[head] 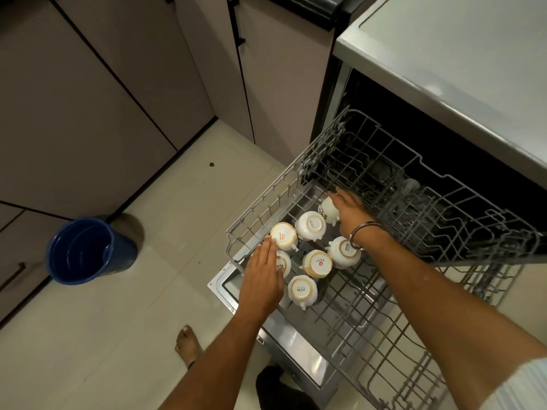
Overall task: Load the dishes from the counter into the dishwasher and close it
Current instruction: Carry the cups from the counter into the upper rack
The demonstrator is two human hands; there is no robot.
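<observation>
Standing beside the dishwasher's lowered steel door (296, 347), a round blue bucket (85, 255) sits on pale tiles. In the pulled-out grey wire rack (384, 306), glossy white cups (310, 224) rest upside down. The left hand (263, 279) lies flat, fingers together, over one; the right hand (352, 213) touches the farthest cup (327, 208), perhaps gripping it.
</observation>
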